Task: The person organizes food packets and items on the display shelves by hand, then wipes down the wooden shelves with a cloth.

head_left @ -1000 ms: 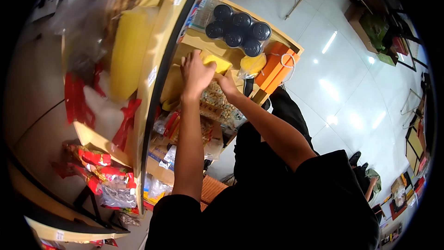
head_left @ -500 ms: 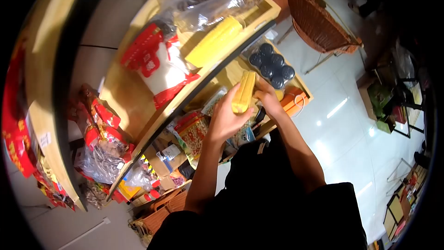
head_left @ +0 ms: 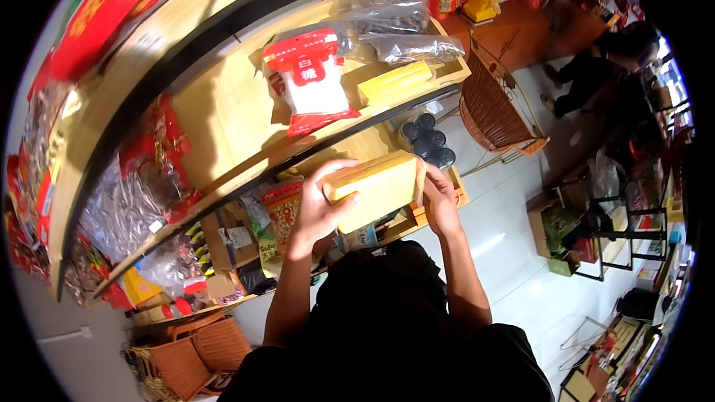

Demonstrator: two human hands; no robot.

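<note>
A yellow rectangular packet is held up between both my hands, its broad face turned toward me. My left hand grips its left end, thumb across the front. At the packet's right edge, my right hand has its fingers closed against the end; part of them is hidden behind it. Just beyond, on the wooden shelf, lie a similar yellow packet and a red-and-white bag of white sugar. Black-capped bottles stand on the tier below, near my right hand.
Clear plastic bags lie at the shelf's far end. Snack packets fill the lower tier to the left. A wicker basket stands beyond the shelf, and a wicker chair is at lower left. Another person is at upper right.
The yellow packet has turned from edge-on to show its broad face. My hands have moved apart to its two ends, and the view has swung round.
</note>
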